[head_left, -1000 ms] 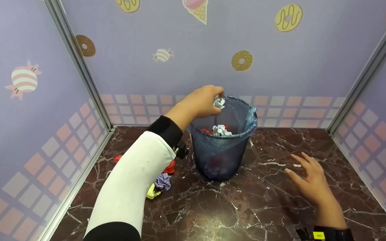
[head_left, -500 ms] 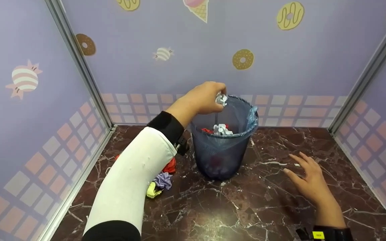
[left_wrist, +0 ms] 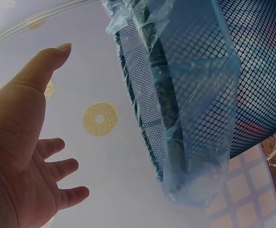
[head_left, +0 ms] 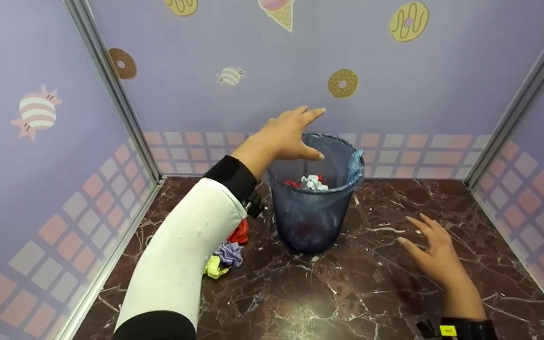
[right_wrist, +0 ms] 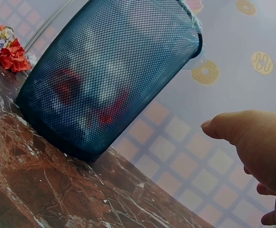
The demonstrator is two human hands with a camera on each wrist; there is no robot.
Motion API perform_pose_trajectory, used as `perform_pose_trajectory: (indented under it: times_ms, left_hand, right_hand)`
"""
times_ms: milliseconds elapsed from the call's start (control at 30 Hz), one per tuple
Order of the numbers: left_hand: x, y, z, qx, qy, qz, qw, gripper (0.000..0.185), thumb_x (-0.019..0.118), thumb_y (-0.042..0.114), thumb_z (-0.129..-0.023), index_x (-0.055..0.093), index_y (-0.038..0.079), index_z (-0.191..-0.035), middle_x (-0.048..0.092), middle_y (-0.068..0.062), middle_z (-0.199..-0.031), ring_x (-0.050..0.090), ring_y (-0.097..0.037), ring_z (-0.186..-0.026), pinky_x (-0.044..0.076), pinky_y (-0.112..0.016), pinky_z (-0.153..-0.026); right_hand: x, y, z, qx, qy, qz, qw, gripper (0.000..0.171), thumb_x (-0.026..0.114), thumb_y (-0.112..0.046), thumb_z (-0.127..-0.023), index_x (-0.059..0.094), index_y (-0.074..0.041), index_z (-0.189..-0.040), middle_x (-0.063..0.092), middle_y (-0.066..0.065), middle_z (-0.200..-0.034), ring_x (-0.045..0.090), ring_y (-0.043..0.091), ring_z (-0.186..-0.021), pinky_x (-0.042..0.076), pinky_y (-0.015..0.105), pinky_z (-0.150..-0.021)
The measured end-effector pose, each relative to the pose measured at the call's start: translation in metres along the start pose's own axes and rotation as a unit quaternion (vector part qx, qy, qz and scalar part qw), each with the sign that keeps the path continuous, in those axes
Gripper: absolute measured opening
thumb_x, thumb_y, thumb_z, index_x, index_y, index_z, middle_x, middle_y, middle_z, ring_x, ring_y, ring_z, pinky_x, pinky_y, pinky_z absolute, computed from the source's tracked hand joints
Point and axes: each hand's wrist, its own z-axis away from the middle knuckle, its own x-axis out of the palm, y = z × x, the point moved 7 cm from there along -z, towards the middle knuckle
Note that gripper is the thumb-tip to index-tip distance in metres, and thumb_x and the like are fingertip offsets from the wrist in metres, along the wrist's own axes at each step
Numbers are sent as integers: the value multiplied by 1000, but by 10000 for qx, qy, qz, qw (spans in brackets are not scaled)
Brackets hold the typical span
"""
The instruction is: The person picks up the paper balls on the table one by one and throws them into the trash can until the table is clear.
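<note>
Left hand [head_left: 285, 136] above the dark blue mesh wastebasket [head_left: 313, 204]
Its fingers [head_left: 310, 114] are spread, holding nothing; the right hand [head_left: 435, 252] hovers right of the basket, fingers loosely spread.

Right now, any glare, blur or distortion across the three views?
Head: sharp, with glare on the marble floor near the bottom edge. Left wrist: the left hand looms large and soft, and the bin appears tilted. Right wrist: bin mesh crisp, right hand blurred.

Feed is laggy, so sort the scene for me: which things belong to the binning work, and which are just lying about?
In the work:
left hand, fingers spread above the bin
mesh bin with blue liner
crumpled paper inside
red, purple and yellow paper balls on the floor

Lying about:
right hand, open, apart from the bin
marble floor
</note>
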Motion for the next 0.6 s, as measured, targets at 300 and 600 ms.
perform_pose_trajectory:
  times_ms: [300,600]
  left_hand:
    - [-5,-19,10,-107,-62,-118,9999,103,74,68,-82,15,46,-163,17,-3,-174,23,-35,-159,24,-67,-123]
    - [-10,-84,45,-548,130,-125,9983,102,73,70,-81,17,45,-163,17,-6,-174,23,-39,-158,17,-74,-121]
  right_hand:
    - [6,-3,0,-219,120,-47,9997,58,73,-33,-95,56,-12,-147,38,31,-159,27,61,-145,20,84,-109]
    - [27,-22,-3,-607,-26,-57,9981,59,74,-31,-95,56,-10,-147,46,28,-155,38,56,-142,25,79,-111]
